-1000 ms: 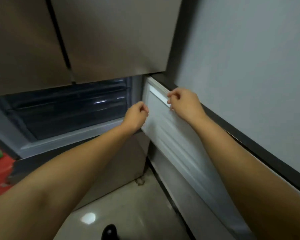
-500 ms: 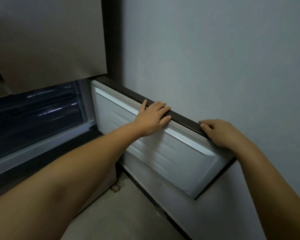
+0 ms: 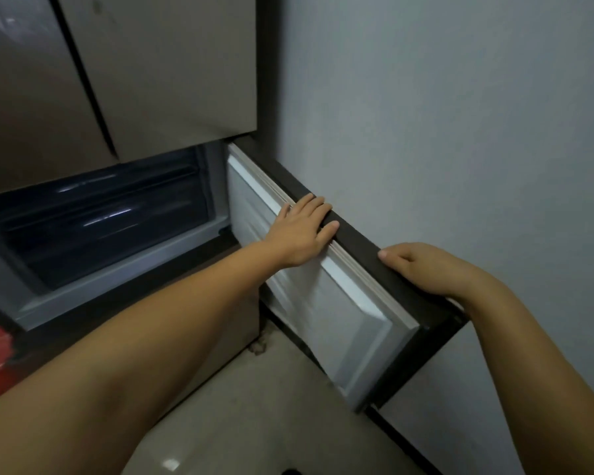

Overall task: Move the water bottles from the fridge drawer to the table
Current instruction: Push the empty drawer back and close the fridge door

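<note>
While the fridge door [image 3: 326, 303] stands open, left hand [image 3: 300, 231] flat on it, right hand [image 3: 429, 269] gripping its top edge.

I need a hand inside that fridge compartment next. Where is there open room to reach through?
The dark compartment opening below the upper doors is unobstructed. The right side is crowded: the swung-open door stands against the wall, with the left hand and right hand on its top edge.
</note>
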Motion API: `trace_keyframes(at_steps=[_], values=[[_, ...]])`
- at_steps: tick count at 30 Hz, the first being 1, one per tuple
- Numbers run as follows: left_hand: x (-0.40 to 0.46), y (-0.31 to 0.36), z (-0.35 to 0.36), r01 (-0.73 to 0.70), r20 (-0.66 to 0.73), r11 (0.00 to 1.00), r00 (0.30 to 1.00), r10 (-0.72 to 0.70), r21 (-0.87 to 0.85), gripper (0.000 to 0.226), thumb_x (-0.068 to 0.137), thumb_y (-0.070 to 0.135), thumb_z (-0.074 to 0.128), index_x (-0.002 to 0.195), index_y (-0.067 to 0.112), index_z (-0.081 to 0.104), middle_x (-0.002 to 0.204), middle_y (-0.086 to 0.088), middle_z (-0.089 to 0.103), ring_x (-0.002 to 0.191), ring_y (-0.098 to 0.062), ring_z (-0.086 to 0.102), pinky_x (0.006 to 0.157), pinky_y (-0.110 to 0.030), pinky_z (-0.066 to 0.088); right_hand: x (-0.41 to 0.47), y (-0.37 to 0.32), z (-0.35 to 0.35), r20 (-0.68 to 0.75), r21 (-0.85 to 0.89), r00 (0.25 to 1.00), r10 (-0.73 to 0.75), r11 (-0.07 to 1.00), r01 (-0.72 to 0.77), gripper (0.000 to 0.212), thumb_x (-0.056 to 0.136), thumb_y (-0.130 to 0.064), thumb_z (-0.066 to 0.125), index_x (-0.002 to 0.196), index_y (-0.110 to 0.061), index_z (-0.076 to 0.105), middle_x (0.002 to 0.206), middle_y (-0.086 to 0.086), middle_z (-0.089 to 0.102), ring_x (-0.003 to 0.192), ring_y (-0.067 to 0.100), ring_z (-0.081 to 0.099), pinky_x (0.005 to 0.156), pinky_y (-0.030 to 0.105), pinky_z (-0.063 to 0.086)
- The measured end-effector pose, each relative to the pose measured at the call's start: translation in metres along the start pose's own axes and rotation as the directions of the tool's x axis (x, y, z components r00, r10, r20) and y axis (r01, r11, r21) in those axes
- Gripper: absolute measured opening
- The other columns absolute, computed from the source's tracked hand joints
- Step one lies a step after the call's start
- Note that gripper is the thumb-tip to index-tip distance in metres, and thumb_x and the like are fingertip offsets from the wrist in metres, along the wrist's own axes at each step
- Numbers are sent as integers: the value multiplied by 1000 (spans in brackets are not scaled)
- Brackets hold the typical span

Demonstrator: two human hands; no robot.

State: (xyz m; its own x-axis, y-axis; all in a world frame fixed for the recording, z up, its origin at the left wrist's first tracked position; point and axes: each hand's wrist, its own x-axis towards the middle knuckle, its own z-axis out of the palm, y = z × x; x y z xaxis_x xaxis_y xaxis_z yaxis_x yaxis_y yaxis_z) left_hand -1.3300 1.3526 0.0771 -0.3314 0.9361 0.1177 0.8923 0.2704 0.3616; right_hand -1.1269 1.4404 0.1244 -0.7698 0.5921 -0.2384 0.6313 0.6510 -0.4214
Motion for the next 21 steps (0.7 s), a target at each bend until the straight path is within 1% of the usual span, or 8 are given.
trace_keyframes(at_steps=[3,5,8,11,14,16,18,21], values=[[-47,-20,-14,56,0,997,998,-56,-49,56,104,40,24,154,16,17,163,2,8,151,-14,-2,122,-40,1,-20,-39,41,25,113,990,-142,984,138,39,104,-30,35,108,-14,70,112,1,67,102,15,61,81,19,44],[-78,-31,-26,102,33,993,994,-100,-56,57,104,36,26,155,13,11,164,-1,2,150,-14,-6,123,-37,-1,-25,-63,67,9,138,963,-270,954,266,32,102,-19,40,119,-17,67,121,2,63,112,15,58,88,13,41],[-127,-49,-53,175,100,984,980,-172,-18,59,104,32,28,155,11,6,163,-3,-4,150,-13,-8,122,-31,-3,-22,-109,105,-23,30,929,-370,928,370,35,101,-22,42,133,-19,58,133,8,54,126,19,48,101,17,31],[-169,-62,-74,199,170,978,964,-207,60,64,104,34,31,154,9,1,163,-4,-9,149,-13,-11,117,-23,-5,-12,-144,132,-54,-16,918,-394,919,393,42,102,-29,36,144,-24,43,141,7,44,130,22,44,111,30,31],[-206,-81,-89,255,195,957,941,-278,135,69,102,35,33,154,8,-3,162,-6,-14,149,-14,-13,119,-25,-4,16,-168,149,-105,-78,889,-446,895,440,52,98,-17,39,150,-23,30,153,10,31,138,28,35,115,44,29],[-226,-95,-96,293,184,933,925,-332,209,69,102,30,33,154,8,-6,162,-8,-15,149,-16,-14,122,-28,-4,39,-184,156,-108,-147,880,-462,883,445,62,95,-9,42,152,-23,23,160,10,14,147,28,18,119,47,19],[-242,-106,-100,330,147,893,910,-387,306,65,103,24,28,153,7,-9,161,-10,-17,149,-19,-14,121,-30,-5,60,-200,162,-66,-218,860,-506,849,482,68,95,-7,42,154,-26,15,163,4,0,150,21,-1,122,46,6],[-263,-118,-97,412,43,800,879,-476,437,60,104,21,23,153,6,-8,160,-14,-18,149,-23,-14,120,-33,-6,84,-227,177,-59,-235,792,-607,780,580,71,93,-4,42,154,-23,12,163,-1,1,150,16,-6,120,43,-1]])
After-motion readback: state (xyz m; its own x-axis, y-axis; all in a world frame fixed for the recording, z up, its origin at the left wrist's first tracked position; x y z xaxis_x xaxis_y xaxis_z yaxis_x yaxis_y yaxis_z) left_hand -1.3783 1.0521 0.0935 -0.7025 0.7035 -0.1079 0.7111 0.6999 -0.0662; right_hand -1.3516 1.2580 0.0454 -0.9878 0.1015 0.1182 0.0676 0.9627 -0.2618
